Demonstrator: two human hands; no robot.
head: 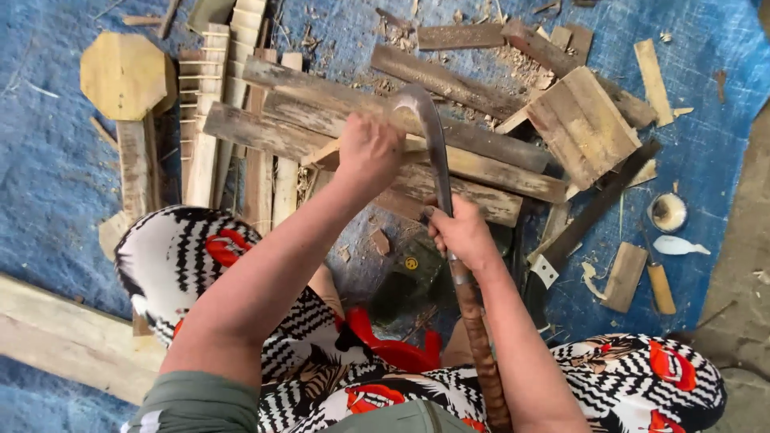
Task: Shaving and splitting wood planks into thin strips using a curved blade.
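I am closing my left hand (367,150) around a thin strip of wood (325,154), steadying it over the pile of planks (481,164) so it cannot slip. My right hand (461,232) is wrapping its fingers (433,216) tight on the curved knife (433,136) low on the blade, its long handle (481,353) running back beside my forearm, for control

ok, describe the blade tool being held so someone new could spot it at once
Start at the blue tarp strewn with weathered planks in the middle. Just below that pile, the right hand grips a long curved knife, its dark blade arcing up over the planks beside the left hand. Unlike the flat wood around it, it is metal, hooked, with a long brown wrapped handle.
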